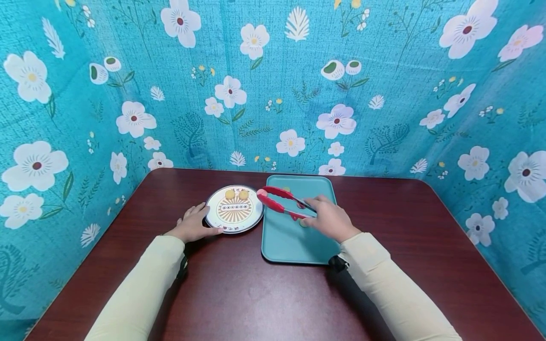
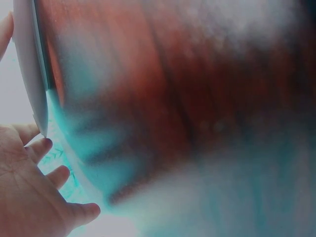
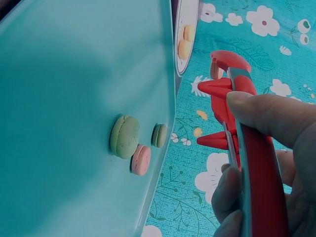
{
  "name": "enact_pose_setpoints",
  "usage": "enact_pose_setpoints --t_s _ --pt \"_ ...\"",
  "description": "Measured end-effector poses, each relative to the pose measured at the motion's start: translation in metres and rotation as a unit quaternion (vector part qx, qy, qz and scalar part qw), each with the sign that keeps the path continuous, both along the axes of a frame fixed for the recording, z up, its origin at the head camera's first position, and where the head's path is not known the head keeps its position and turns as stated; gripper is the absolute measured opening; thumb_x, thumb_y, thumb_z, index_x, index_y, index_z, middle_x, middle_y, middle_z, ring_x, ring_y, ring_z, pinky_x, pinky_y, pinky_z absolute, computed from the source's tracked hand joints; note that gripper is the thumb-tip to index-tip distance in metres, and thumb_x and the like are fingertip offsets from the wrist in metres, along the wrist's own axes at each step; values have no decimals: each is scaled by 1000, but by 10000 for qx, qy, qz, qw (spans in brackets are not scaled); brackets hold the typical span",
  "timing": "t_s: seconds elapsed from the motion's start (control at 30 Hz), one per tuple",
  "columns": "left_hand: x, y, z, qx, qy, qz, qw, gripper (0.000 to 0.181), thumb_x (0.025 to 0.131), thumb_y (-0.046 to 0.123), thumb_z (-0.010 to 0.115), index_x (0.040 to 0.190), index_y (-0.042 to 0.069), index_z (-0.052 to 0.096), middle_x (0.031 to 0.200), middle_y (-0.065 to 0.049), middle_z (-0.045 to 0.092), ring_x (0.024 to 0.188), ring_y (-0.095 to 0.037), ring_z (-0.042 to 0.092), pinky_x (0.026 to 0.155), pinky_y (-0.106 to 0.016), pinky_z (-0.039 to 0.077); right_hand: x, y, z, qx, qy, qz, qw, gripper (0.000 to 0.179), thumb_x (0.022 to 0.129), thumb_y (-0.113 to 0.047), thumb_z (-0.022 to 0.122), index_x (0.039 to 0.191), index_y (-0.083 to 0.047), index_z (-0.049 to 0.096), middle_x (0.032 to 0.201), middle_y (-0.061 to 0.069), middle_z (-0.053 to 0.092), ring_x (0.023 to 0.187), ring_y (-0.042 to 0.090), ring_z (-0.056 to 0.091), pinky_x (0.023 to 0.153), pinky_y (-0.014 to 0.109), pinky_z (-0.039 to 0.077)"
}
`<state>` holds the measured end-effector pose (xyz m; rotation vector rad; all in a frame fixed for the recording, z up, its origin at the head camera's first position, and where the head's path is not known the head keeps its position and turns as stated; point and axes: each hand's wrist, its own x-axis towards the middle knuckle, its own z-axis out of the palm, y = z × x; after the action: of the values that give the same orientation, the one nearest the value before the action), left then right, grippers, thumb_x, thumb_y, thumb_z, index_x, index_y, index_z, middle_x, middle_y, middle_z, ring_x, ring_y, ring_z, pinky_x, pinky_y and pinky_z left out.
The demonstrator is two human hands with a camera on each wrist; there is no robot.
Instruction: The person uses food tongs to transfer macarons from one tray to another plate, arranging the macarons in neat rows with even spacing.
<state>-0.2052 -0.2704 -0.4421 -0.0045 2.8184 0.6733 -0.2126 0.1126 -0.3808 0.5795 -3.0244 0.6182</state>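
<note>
My left hand (image 1: 193, 224) rests at the left rim of a white plate (image 1: 254, 219), its fingers spread and some fingertips touching the edge. Two yellow macarons (image 1: 236, 194) sit at the plate's far side. My right hand (image 1: 330, 219) grips red-and-steel tongs (image 1: 273, 204) over the teal tray (image 1: 298, 248). A pink macaron (image 3: 216, 70) is held between the tong tips, partly hidden, near the plate's right rim. On the tray lie a large green macaron (image 3: 125, 137), a smaller green one (image 3: 159, 136) and another pink macaron (image 3: 141, 160).
Plate and tray stand side by side on a dark red wooden table (image 1: 239, 293). A teal flowered cloth (image 1: 273, 94) hangs behind the table and along both sides. Most of the left wrist view is blurred.
</note>
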Motion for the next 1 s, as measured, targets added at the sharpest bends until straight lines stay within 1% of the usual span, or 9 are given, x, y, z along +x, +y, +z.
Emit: enact_pose_setpoints --t_s 0.13,0.3,0.53,0.7,1.0 --pt "0 -1 -2 -2 9 -23 10000 112 75 67 67 152 0 22 158 -23 13 142 -48 4 105 -74 10 -1 -1 0 14 -88 7 10000 68 81 -35 77 140 -10 52 122 14 56 98 25 59 75 45 53" --pt "-1 -1 -1 16 18 5 10000 112 75 67 67 152 0 22 158 -23 13 142 -47 4 105 -73 10 -2 -3 1 19 -104 10 9999 68 81 -34 77 140 -10 52 124 14 55 99 26 59 75 46 53" --pt "-1 0 0 41 3 33 10000 111 75 66 68 152 0 22 158 -23 13 142 -48 4 106 -74 9 -2 -7 4 28 -56 24 10000 67 81 -32 77 139 -10 53 123 14 56 95 24 59 72 43 53" --pt "0 0 1 44 -10 46 10000 112 74 67 68 152 0 22 158 -23 13 142 -48 4 106 -74 8 -3 -10 4 -14 -76 55 10000 66 82 -31 77 139 -9 53 123 14 56 96 24 59 72 42 53" --pt "0 0 0 56 -36 42 10000 112 75 67 68 152 1 22 158 -23 13 142 -47 4 106 -73 9 -4 -14 5 -27 -39 65 10000 68 79 -30 79 138 -9 53 121 13 56 94 23 59 71 40 54"
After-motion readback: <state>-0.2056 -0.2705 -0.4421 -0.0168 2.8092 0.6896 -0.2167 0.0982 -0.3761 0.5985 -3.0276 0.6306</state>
